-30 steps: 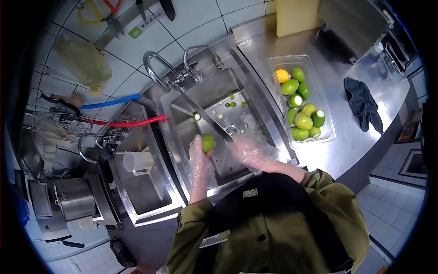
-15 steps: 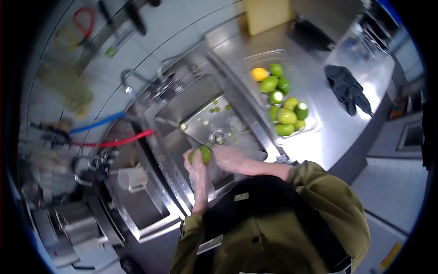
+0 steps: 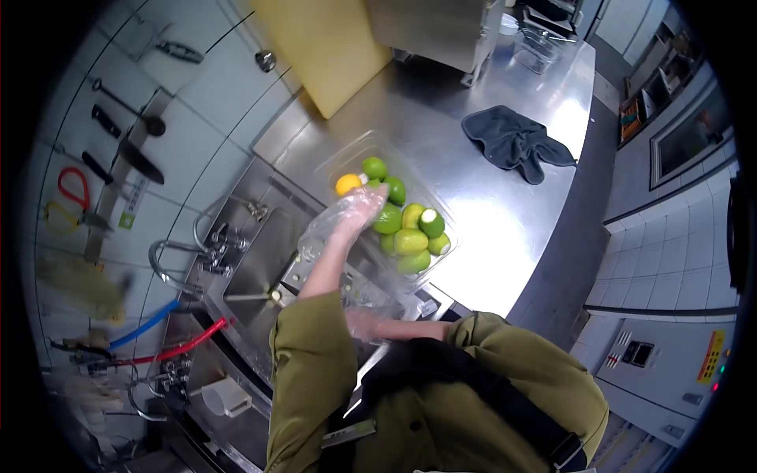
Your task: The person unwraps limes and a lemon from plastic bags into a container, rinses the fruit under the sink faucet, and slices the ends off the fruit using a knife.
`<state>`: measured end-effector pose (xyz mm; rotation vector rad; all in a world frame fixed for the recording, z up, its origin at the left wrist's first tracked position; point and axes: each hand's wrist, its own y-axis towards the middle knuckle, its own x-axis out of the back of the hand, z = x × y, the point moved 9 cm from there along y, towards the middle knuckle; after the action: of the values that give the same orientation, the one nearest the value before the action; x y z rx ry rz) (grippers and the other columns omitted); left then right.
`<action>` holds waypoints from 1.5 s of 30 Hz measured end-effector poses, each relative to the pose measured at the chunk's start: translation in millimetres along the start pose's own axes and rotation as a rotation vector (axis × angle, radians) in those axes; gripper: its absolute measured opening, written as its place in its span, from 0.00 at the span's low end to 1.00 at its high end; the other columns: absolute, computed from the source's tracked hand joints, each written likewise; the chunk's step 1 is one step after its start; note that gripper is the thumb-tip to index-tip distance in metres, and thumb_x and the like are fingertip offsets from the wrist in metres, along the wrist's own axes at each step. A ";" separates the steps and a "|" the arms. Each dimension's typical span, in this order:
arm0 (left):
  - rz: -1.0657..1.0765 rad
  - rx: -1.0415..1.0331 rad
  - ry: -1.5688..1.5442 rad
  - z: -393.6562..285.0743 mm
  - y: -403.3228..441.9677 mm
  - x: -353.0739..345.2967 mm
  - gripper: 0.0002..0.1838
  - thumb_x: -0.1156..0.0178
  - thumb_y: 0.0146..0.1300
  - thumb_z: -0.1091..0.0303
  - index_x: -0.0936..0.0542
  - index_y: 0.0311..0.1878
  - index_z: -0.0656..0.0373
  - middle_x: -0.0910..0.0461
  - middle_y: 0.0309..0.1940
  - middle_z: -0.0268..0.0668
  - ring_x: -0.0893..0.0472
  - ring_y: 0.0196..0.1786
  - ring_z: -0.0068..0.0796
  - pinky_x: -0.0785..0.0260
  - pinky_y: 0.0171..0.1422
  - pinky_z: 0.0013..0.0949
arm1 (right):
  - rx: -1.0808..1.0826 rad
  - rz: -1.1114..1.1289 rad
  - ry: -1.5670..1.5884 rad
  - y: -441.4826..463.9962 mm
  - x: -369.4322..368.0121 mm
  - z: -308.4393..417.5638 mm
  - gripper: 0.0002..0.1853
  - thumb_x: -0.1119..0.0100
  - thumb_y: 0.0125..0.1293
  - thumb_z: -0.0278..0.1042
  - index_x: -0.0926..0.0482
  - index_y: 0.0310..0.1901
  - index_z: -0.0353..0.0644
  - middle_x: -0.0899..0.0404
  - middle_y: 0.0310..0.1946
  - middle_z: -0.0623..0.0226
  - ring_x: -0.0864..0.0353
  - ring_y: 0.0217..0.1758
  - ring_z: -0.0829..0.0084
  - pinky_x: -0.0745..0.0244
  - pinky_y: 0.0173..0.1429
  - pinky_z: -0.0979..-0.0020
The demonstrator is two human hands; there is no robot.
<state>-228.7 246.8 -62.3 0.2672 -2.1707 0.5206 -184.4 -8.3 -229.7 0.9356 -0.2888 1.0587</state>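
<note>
My left hand [image 3: 364,206], in a clear loose plastic glove, reaches into a clear plastic container [image 3: 451,225]. Its fingers curl over a green lime [image 3: 386,219] among several others; part of the grip is hidden behind the hand. An orange fruit [image 3: 348,184] lies just left of the fingers. One lime [image 3: 431,223] shows a pale cut end. Low over the sink [image 3: 272,244], my right hand [image 3: 364,323] is smeared by motion and its fingers do not show clearly. Small cut pieces [image 3: 276,296] lie in the sink.
A dark cloth [image 3: 516,142] lies on the steel counter [image 3: 505,229]. Behind the container stands a yellow board [image 3: 319,55]. Faucets [image 3: 177,264] rise at the sink's back. Knives [image 3: 142,162] hang on the wall, and a white jug [image 3: 225,396] is in the left basin.
My left hand has moved from the sink, where it held a lime, up and right into the container. My right hand stays over the sink. The view has swung right.
</note>
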 end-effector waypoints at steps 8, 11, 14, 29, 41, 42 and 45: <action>0.098 0.144 -0.033 8.4 44.8 -24.9 0.36 0.34 0.40 0.57 0.33 0.55 0.58 0.24 0.44 0.45 0.25 0.49 0.42 0.36 0.54 0.38 | -0.219 0.157 0.011 -5.2 7.1 -36.7 0.04 0.51 0.48 0.32 0.27 0.22 0.44 0.29 0.20 0.63 0.30 0.24 0.67 0.35 0.29 0.67; 0.095 0.133 0.027 20.1 50.6 -24.4 0.36 0.31 0.38 0.59 0.33 0.53 0.56 0.24 0.41 0.42 0.24 0.44 0.37 0.33 0.49 0.36 | -0.082 0.188 -0.386 3.4 14.8 -20.4 0.05 0.50 0.47 0.32 0.25 0.20 0.45 0.29 0.16 0.64 0.30 0.19 0.68 0.34 0.24 0.66; -0.138 -0.116 -0.342 -5.6 18.2 36.4 0.32 0.32 0.41 0.59 0.32 0.51 0.57 0.24 0.38 0.39 0.24 0.39 0.30 0.31 0.43 0.32 | -0.493 0.368 -0.080 17.2 51.6 -25.7 0.14 0.56 0.58 0.41 0.24 0.30 0.39 0.26 0.26 0.52 0.26 0.30 0.55 0.31 0.35 0.60; -0.470 0.313 -0.413 197.4 -267.6 93.1 0.33 0.31 0.42 0.56 0.33 0.49 0.61 0.22 0.38 0.43 0.22 0.41 0.36 0.32 0.47 0.35 | -0.246 0.140 -0.125 110.2 159.4 91.0 0.12 0.50 0.60 0.37 0.33 0.35 0.35 0.29 0.14 0.56 0.26 0.16 0.58 0.32 0.20 0.61; -0.376 0.350 -0.172 199.6 -270.0 93.8 0.31 0.33 0.43 0.53 0.32 0.47 0.60 0.23 0.36 0.44 0.22 0.39 0.38 0.31 0.45 0.37 | -0.160 0.165 -0.121 109.9 152.5 98.2 0.10 0.48 0.58 0.34 0.31 0.31 0.35 0.31 0.11 0.57 0.27 0.14 0.59 0.33 0.18 0.62; -0.373 0.345 -0.119 202.0 -268.2 92.3 0.31 0.33 0.44 0.53 0.32 0.47 0.60 0.23 0.36 0.44 0.22 0.39 0.39 0.31 0.45 0.38 | -0.169 0.176 -0.119 111.0 155.3 100.6 0.10 0.48 0.59 0.34 0.30 0.31 0.35 0.31 0.11 0.57 0.28 0.14 0.59 0.33 0.18 0.62; -0.352 0.374 -0.167 203.0 -267.7 88.5 0.31 0.32 0.43 0.54 0.32 0.48 0.59 0.23 0.38 0.45 0.22 0.42 0.40 0.32 0.47 0.38 | -0.143 0.176 -0.219 112.8 159.6 108.8 0.10 0.49 0.59 0.35 0.30 0.30 0.35 0.31 0.11 0.57 0.28 0.14 0.58 0.33 0.18 0.62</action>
<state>-327.6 -84.7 -28.7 0.9067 -2.1062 0.7171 -176.7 24.2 -8.5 0.9098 -0.6304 1.0813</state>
